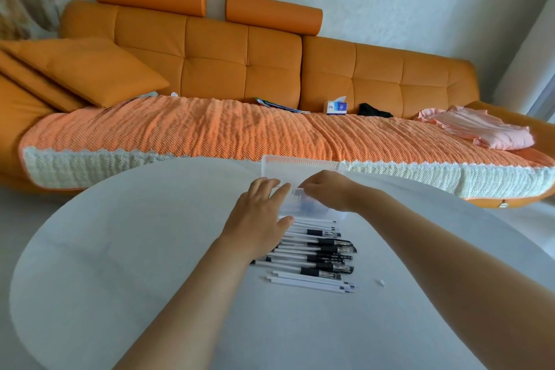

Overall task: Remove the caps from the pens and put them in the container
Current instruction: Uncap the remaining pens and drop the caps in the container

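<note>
Left grip (258, 213) flat and wide against the clear container (300, 164) at frame centre, likely bracing it; right grip (327, 192) curled over its opening, contents can't tell; pens (324, 252) lined just below on desk (120, 249).

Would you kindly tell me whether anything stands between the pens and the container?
Nothing separates them: the pens lie in front of the clear container, whose lid is open. Only the right hand over its opening and the left hand at its left edge partly cover it.
</note>
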Demonstrator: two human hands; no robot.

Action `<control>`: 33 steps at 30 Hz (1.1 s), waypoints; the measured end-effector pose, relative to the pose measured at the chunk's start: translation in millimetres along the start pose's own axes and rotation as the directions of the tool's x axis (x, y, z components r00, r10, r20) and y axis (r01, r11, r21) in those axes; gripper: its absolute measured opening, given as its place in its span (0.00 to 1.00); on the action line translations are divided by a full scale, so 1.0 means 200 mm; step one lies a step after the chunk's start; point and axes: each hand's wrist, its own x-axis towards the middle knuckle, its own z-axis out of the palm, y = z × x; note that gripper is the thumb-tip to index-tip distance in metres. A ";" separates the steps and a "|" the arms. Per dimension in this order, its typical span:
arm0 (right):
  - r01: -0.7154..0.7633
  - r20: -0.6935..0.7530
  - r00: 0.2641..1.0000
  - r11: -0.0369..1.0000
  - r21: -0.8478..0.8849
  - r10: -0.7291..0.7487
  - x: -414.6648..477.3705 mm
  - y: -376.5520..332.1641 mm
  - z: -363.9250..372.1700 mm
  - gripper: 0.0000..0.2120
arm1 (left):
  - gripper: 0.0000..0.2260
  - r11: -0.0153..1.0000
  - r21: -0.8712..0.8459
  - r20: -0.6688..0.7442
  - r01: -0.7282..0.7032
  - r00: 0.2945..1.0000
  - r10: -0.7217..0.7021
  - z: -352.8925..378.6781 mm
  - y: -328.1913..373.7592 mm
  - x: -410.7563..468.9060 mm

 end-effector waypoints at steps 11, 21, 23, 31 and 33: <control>0.272 -0.371 0.861 0.931 -0.242 -0.348 -0.19 0.10 0.01 0.15 | 0.26 0.999 0.019 -0.121 -0.047 0.991 0.049 -0.03 0.04 -0.02; 0.020 -0.146 0.989 0.992 -0.126 -0.039 -0.66 0.34 0.09 0.10 | 0.06 0.957 -0.145 -0.037 -0.253 0.967 0.250 -0.02 0.29 -0.17; -0.023 -0.096 0.995 0.994 -0.103 0.013 -0.72 0.38 0.09 0.09 | 0.06 0.957 -0.151 0.024 -0.250 0.966 0.256 0.00 0.34 -0.21; -0.079 -0.052 0.996 0.994 -0.078 0.075 -0.78 0.46 0.08 0.03 | 0.09 0.951 -0.112 0.110 -0.287 0.948 0.299 0.04 0.36 -0.28; -0.063 -0.043 0.997 0.995 -0.078 0.059 -0.79 0.45 0.09 0.03 | 0.08 0.949 -0.101 0.105 -0.297 0.946 0.307 0.05 0.35 -0.29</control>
